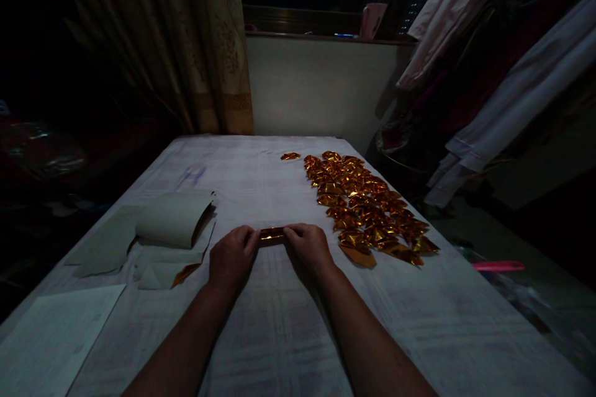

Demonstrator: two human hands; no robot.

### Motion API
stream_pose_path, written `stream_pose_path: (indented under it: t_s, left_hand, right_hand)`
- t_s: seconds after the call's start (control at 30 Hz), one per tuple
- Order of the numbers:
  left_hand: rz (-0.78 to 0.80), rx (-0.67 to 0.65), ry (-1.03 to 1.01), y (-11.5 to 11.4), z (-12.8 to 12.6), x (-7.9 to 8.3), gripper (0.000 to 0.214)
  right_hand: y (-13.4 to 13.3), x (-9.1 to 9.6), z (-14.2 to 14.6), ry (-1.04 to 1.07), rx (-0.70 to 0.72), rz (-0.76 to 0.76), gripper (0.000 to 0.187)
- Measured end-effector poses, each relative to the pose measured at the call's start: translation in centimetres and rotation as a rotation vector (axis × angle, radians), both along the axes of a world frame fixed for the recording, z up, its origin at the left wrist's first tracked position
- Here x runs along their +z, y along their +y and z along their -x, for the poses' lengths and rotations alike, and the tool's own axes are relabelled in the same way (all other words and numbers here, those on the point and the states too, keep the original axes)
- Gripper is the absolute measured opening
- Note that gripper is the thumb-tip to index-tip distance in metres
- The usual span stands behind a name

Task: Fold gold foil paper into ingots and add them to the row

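Note:
A narrow folded strip of shiny gold foil paper (272, 234) stretches between my two hands, just above or on the cloth-covered table. My left hand (234, 255) pinches its left end between thumb and fingers. At the opposite end, my right hand (309, 247) grips it the same way. To the right of my right hand lies a spread of many folded gold foil pieces (361, 198), pointed at their ends. One more gold piece (290, 156) sits apart near the far edge. Left of my left hand are curled pale sheets (174, 218), one showing a gold underside at its corner.
A flat white sheet (56, 338) lies at the table's near left. Beyond the table (274, 347) are a curtain (205, 43) and a sill with a pink cup (372, 20). Clothes (516, 87) hang at the right, above a pink handle (499, 266).

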State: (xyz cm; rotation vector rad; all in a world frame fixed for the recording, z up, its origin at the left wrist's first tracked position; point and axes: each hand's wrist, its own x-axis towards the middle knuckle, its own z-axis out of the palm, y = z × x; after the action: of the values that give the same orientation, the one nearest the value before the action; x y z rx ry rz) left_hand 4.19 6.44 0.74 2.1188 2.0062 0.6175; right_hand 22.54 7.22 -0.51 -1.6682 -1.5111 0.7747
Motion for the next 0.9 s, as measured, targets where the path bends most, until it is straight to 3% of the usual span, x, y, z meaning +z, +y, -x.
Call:
stream_pose_path:
  t_s: [0.9]
  left_hand:
    - [0.002, -0.033, 0.167, -0.2, -0.47, -0.24, 0.026]
  right_hand:
    - [-0.32, -0.02, 0.65, -0.094, -0.001, -0.017, 0.022]
